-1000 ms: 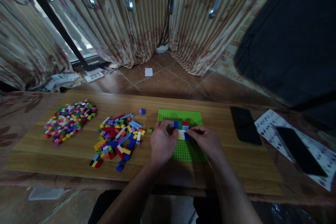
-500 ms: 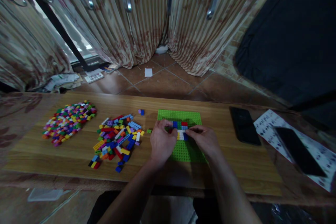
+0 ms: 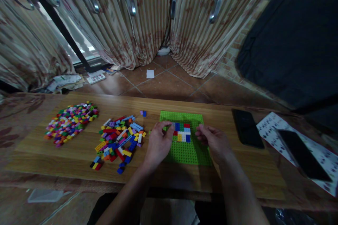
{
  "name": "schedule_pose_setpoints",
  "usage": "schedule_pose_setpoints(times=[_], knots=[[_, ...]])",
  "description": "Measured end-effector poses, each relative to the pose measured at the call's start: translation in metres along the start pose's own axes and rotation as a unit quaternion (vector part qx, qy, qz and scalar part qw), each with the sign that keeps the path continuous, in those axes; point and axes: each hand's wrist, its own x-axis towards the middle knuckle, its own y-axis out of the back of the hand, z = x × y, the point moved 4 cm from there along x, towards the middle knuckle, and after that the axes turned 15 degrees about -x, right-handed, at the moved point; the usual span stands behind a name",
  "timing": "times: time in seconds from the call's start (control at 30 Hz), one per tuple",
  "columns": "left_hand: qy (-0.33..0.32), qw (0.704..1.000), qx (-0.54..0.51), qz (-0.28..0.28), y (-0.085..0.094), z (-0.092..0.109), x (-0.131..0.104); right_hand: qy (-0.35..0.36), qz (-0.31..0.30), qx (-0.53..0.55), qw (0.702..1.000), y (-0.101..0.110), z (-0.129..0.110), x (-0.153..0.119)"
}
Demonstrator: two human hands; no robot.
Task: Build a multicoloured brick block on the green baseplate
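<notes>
A patch of coloured toy bricks (image 3: 182, 133), with blue, red, white and yellow pieces showing, sits on a green studded baseplate (image 3: 188, 154). Along the patch's left edge rests my left hand (image 3: 160, 142), thumb and forefinger apart and no piece visible between them. It covers part of the plate's left side. To the right of the patch, my right hand (image 3: 213, 140) hovers over the plate's right edge, apart from the bricks. Its fingers are loosely curled together, and no brick shows at their tips.
Left of the plate lies a heap of mixed bricks (image 3: 120, 140), and farther left a pile of tiny pieces (image 3: 71, 123). Two joined bricks (image 3: 143, 113) lie near the board's back. A black phone (image 3: 247, 128) is at right, beside a printed sheet (image 3: 271, 123) under another dark device (image 3: 303, 153).
My right hand has drawn back to the right, off the brick patch. My left hand has shifted slightly left and its thumb has lifted away, uncovering more of the patch.
</notes>
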Motion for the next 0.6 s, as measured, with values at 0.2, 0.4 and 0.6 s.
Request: schedule_pose_setpoints(times=[0.2,0.4,0.6], knots=[[-0.013,0.999,-0.026,0.026,0.039,0.001,0.018,0.059,0.113,-0.033,0.991,0.008,-0.004,0.0],[-0.018,0.999,0.028,0.03,0.098,0.001,0.026,0.12,0.162,-0.102,0.974,0.011,-0.011,-0.008],[0.013,0.99,0.142,-0.014,0.125,0.01,0.02,0.191,0.17,-0.104,0.961,-0.008,-0.024,-0.022]])
